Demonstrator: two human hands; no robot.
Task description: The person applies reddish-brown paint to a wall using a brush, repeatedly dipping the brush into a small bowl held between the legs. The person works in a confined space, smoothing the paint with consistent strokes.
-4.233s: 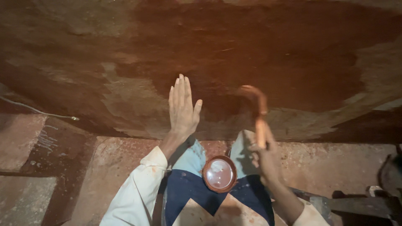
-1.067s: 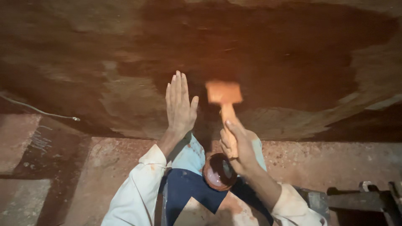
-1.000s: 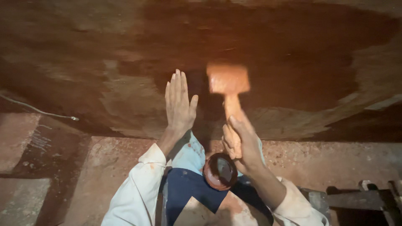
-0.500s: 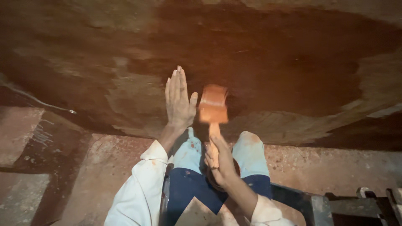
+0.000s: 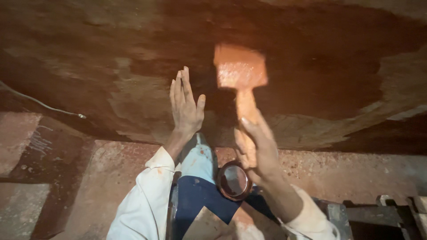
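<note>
My right hand [image 5: 259, 146] grips the handle of a wide flat paintbrush [image 5: 240, 71] coated in orange-red paint, its head raised against the rough brown wall [image 5: 111, 53]. A large dark wet patch [image 5: 320, 66] spreads over the wall to the right of the brush. My left hand [image 5: 186, 106] lies flat on the wall with the fingers together, pointing up, just left of the brush. A small round tin [image 5: 233, 181] of dark reddish paint rests on my lap between my knees.
I sit facing the wall, knees in pale blue trousers [image 5: 200, 155]. A reddish speckled floor [image 5: 111, 178] lies below. A thin wire [image 5: 44, 104] runs along the wall at left. A grey metal frame [image 5: 382, 213] stands at the lower right.
The brush swept left and down toward my left hand, then rose again and shifted right. My left hand stayed flat on the wall. The camera view moved slightly.
</note>
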